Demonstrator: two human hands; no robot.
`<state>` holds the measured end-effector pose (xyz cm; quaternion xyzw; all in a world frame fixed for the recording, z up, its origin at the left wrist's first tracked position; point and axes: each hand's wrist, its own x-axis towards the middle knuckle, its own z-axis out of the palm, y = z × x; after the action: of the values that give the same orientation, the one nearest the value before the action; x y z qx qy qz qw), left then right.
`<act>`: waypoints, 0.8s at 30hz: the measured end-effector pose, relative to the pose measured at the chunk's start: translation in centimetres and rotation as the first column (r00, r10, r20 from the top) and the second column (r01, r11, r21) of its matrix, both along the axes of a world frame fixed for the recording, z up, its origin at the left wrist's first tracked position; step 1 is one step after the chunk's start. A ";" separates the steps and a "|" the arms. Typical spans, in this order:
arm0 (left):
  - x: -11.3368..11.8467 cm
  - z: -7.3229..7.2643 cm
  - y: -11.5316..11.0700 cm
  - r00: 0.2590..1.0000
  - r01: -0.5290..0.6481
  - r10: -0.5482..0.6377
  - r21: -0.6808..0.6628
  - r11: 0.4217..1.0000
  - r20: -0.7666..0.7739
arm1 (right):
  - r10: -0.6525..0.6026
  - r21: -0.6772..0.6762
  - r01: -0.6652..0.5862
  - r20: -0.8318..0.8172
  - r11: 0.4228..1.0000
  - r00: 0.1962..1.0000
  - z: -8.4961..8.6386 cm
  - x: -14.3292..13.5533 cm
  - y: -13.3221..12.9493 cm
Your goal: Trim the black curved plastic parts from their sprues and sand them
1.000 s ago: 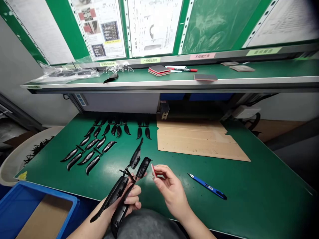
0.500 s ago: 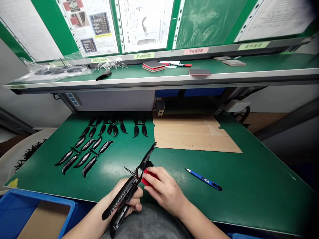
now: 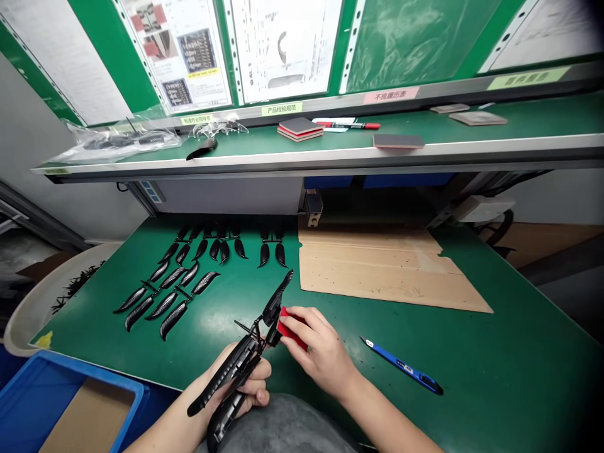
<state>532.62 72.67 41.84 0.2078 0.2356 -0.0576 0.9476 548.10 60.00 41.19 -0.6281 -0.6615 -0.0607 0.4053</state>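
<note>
Lower centre: one black part [image 3: 243, 352] with four blades, clamped in left hand [image 3: 255, 380], fingers curled around its lower half; palm hidden behind. Just right of it: one red pad [image 3: 291, 336], pinched between thumb and fingers of right hand [image 3: 318, 349]; held at the upper right blade, exact contact hidden. Lower left: one blue bin [image 3: 94, 371], cut off by the frame edge. Lower right: one blue cutter [image 3: 401, 367], flat on green table [image 3: 500, 358]. Left of centre: two black four-blade sets [image 3: 173, 322]; behind these, further black sets [image 3: 224, 251], crowded and shaded, count uncertain. Right of centre: one cardboard sheet [image 3: 377, 267]. Above, on shelf [image 3: 264, 148]: one pad stack [image 3: 301, 129], three separate pads [image 3: 399, 142], one red marker [image 3: 368, 126], one clear bag [image 3: 127, 141], contents hard to make out. Top: four printed sheets [image 3: 290, 47], cut off above.
</note>
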 end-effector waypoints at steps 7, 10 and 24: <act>0.9 0.4 0.1 0.995 0.090 -0.093 0.069 0.994 0.039 | -0.046 -0.005 0.047 -0.293 0.999 0.955 -0.3 3.1 0.3; 1.2 1.0 0.0 0.995 0.098 -0.100 0.124 0.987 0.002 | -0.102 -0.040 0.108 -0.747 0.993 0.657 -0.8 3.0 -0.2; 1.5 0.9 -0.2 0.996 0.087 -0.087 0.112 0.990 -0.005 | -0.202 -0.003 0.270 -0.671 0.963 0.714 -1.7 2.2 0.4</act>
<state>534.16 72.43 42.69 0.2709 0.2290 -0.0857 0.9310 550.33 60.36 39.44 -0.6674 -0.3839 0.0842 0.6325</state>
